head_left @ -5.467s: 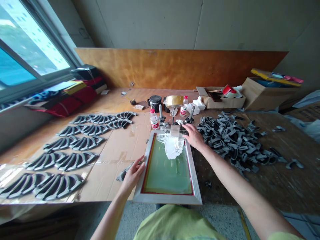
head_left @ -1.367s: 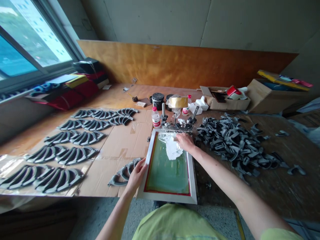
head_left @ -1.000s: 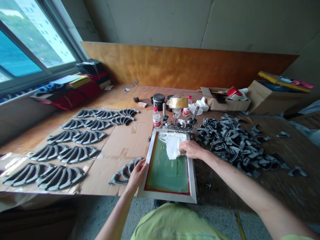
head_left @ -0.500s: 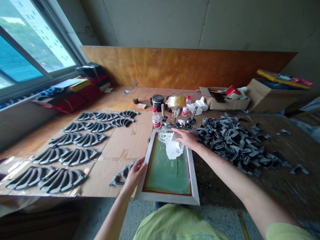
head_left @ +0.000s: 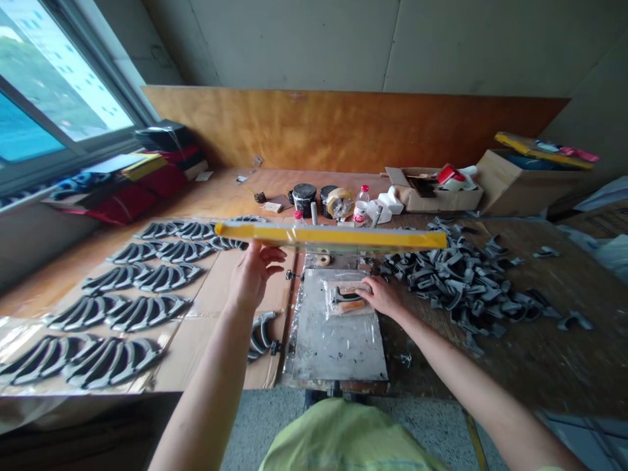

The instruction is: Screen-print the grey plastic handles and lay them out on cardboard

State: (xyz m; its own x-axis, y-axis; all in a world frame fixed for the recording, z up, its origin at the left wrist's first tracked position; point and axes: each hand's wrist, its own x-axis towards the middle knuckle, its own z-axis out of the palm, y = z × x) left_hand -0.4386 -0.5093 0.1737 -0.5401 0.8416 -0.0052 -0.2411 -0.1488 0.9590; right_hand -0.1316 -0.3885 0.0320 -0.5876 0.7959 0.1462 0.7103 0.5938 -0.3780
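A screen printing frame (head_left: 333, 237) is raised and seen edge-on, its yellow-taped front edge towards me. My left hand (head_left: 255, 271) is under the frame's left end, fingers curled against it, holding it up. Below lies a flat grey metal base plate (head_left: 338, 350). On it sits a small holder (head_left: 350, 305) with tan blocks under clear film, and a dark grey curved part (head_left: 339, 297) rests in it. My right hand (head_left: 381, 296) pinches the right end of that part, its fingertips partly hidden.
Rows of fanned grey curved parts (head_left: 132, 314) lie on cardboard (head_left: 210, 333) to the left. A loose heap of the same parts (head_left: 456, 275) spreads at the right. Behind the frame stand black tubs (head_left: 304, 198), a red-capped bottle (head_left: 362, 204) and a cardboard box (head_left: 434, 199).
The frame has swung up from lying flat, uncovering the base plate. My left hand rose with it. My right hand left the white-coated squeegee area and moved down to the curved part.
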